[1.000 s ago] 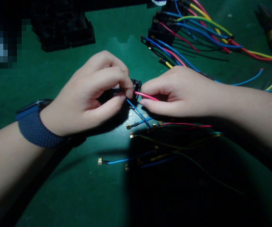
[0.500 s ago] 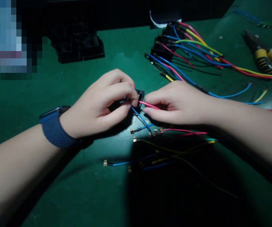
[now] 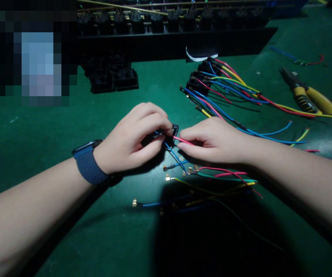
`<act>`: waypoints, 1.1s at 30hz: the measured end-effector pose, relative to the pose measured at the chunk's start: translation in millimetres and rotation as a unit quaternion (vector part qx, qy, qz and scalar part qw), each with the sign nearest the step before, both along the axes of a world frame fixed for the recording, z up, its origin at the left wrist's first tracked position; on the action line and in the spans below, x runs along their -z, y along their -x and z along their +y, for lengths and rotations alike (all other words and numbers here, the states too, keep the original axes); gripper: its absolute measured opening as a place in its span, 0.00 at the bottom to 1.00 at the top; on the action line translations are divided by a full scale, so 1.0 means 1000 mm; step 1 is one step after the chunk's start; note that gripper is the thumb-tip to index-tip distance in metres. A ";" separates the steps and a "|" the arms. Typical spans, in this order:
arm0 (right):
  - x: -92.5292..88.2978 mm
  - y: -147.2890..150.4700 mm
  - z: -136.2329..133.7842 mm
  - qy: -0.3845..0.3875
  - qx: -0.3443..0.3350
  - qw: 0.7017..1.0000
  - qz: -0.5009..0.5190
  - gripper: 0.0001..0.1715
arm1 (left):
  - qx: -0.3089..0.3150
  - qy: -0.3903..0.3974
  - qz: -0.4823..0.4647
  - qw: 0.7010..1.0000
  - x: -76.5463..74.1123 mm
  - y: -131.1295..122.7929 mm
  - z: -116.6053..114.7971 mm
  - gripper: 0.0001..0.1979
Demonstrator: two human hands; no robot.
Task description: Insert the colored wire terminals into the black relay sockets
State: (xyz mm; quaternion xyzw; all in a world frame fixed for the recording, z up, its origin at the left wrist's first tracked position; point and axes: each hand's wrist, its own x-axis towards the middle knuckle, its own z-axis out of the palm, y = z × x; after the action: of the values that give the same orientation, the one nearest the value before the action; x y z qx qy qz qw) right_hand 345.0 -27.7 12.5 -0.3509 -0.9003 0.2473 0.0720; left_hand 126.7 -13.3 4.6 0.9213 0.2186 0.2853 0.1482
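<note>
My left hand (image 3: 143, 136), a dark blue watch band on its wrist, is closed with thumb and fingertips around a small black plastic housing (image 3: 176, 129), mostly hidden under the fingers. From below its thumb runs a blue wire (image 3: 175, 153). My right hand (image 3: 212, 139) pinches a red wire (image 3: 182, 139) between thumb and forefinger. The wire's far end meets my left fingertips at the housing; whether it sits inside cannot be seen. Just below the hands lie loose wires with brass terminals (image 3: 167, 177) on the green tabletop (image 3: 97, 231).
Behind my right hand, several coloured wires fan out from black connector blocks (image 3: 198, 82). Yellow-handled pliers (image 3: 304, 96) lie at the right. Other black housings (image 3: 114, 79) stand back left, before a long black rack (image 3: 166, 46). A blurred-out patch covers the upper left corner.
The view has tilted up, so everything sits lower in the picture and the rack at the back shows. Both hands keep nearly the same pose around the red wire and housing.
</note>
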 end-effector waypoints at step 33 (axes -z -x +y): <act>-0.001 -0.003 -0.001 -0.031 -0.017 0.999 -0.003 0.15 | 0.009 0.052 0.064 0.997 0.002 0.000 0.001 0.11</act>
State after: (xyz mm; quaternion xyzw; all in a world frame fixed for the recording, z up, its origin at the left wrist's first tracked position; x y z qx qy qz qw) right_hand 347.8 -28.7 13.1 -0.3335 -0.9138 0.2191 0.0762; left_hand 126.3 -12.5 3.0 0.9307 0.2338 0.2125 0.1841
